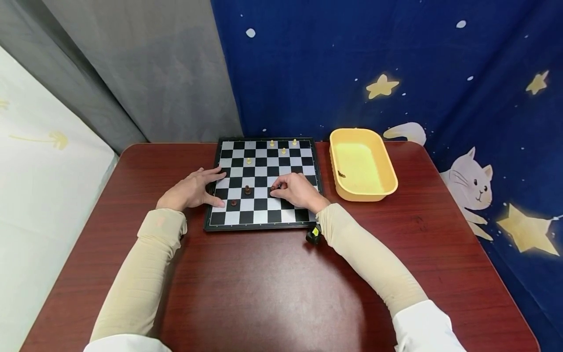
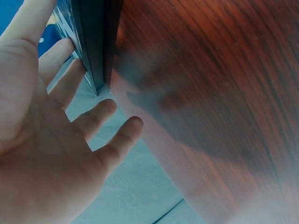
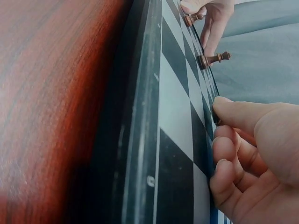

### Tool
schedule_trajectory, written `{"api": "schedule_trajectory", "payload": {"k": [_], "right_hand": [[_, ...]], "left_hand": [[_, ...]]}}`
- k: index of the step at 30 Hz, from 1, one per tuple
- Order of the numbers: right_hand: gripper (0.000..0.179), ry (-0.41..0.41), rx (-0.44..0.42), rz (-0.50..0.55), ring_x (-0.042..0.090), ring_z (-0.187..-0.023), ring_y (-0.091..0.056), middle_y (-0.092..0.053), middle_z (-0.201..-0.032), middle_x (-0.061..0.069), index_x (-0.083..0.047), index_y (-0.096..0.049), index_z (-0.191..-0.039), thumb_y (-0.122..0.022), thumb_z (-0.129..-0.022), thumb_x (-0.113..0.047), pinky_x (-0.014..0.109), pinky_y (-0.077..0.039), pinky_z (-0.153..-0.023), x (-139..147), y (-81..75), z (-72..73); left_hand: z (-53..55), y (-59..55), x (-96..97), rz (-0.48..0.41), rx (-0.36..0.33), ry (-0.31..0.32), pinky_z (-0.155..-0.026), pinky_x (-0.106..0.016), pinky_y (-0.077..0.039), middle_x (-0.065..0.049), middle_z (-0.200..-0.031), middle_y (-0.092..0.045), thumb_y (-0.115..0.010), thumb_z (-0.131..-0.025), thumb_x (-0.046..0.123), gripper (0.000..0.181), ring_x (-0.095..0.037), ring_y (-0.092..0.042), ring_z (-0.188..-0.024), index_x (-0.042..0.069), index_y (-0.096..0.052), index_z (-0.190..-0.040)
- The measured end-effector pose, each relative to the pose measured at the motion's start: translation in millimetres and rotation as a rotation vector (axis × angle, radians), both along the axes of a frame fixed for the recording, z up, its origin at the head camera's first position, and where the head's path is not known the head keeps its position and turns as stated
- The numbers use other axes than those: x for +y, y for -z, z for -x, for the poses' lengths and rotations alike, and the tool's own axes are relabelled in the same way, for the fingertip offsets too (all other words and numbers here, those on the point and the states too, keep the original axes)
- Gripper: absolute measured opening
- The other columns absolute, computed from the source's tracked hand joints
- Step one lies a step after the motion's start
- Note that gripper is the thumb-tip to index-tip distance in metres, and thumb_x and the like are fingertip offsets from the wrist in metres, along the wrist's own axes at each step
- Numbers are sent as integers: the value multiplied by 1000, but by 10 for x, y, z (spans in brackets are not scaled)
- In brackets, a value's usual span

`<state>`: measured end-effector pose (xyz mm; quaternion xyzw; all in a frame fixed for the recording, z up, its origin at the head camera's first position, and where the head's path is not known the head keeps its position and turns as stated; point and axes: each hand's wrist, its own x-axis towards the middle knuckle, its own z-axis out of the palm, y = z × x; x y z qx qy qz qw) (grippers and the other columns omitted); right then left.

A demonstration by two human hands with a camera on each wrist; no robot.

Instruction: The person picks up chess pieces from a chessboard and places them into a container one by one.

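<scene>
A black-and-white chessboard (image 1: 260, 216) lies on the table. My right hand (image 1: 299, 190) is low over its right half, pinching a small dark chess piece (image 3: 216, 115) between thumb and fingers; most of that piece is hidden. My left hand (image 1: 190, 189) rests at the board's left edge, fingers spread, thumb and fingertips over the outer squares. Between the hands stand a taller brown chess piece (image 1: 248, 189) with a crown-like top and a shorter brown one (image 1: 233, 202). Several cream chess pieces (image 1: 249, 160) stand farther up the board.
A yellow plastic basin (image 1: 365, 196) stands right of the board, with a small dark mark or object (image 1: 341, 174) at its left inner side. The reddish-brown wooden table (image 1: 264, 283) reaches back to grey and blue curtains (image 1: 308, 63).
</scene>
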<state>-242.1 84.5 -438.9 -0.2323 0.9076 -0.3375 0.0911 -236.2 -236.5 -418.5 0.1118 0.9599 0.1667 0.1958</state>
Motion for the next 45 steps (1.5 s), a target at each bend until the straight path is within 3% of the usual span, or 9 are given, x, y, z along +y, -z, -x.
{"api": "schedule_trajectory", "payload": {"k": [7, 17, 23, 29, 36, 45], "right_hand": [[16, -1, 27, 7, 8, -63, -55, -67, -70, -5, -19, -78, -100, -75, -93, -33, 22, -45, -63, 5, -48, -34], [11, -9, 60, 77, 10, -60, -54, -67, -69, -3, -17, -76, -91, -77, -92, -28, 23, -43, -58, 21, -275, -42], [13, 9, 94, 65, 11, -64, -57, -70, -74, -3, -18, -76, -92, -77, -91, -31, 24, -46, -59, 56, -370, -1], [18, 26, 72, 50, 12, -70, -59, -73, -78, -4, -18, -78, -95, -77, -91, -35, 25, -46, -62, 90, -466, 17], [18, 21, 25, 101, 16, -62, -61, -74, -75, 7, -18, -79, -96, -77, -91, -35, 28, -48, -58, 131, -625, 21], [20, 88, 33, 84, 19, -64, -64, -71, -71, 2, -21, -80, -101, -75, -92, -39, 30, -50, -56, 260, -777, 36]], "left_hand": [[-2, -4, 20, -4, 16, 9, -123, -64, -25, -5, -173, -20, -85, -77, 51, 101, -42, -10, -159, 21, -35, -160], [-2, 4, 4, 5, 9, 1, -123, -65, -25, -4, -173, -20, -85, -77, 52, 101, -41, -9, -160, 22, -35, -160], [9, 22, -6, 3, 7, -4, -123, -66, -24, -4, -173, -19, -86, -76, 51, 102, -41, -9, -160, 23, -35, -160], [4, 15, -6, -2, 5, -6, -123, -65, -24, -3, -173, -18, -86, -76, 52, 103, -40, -9, -160, 24, -34, -160], [-9, 7, -26, -2, 12, -1, -123, -66, -23, -5, -173, -19, -85, -77, 53, 102, -42, -10, -159, 23, -35, -160], [3, -6, -1, 8, 11, 2, -123, -66, -24, -5, -173, -20, -85, -76, 54, 102, -42, -10, -159, 22, -36, -160]]}}
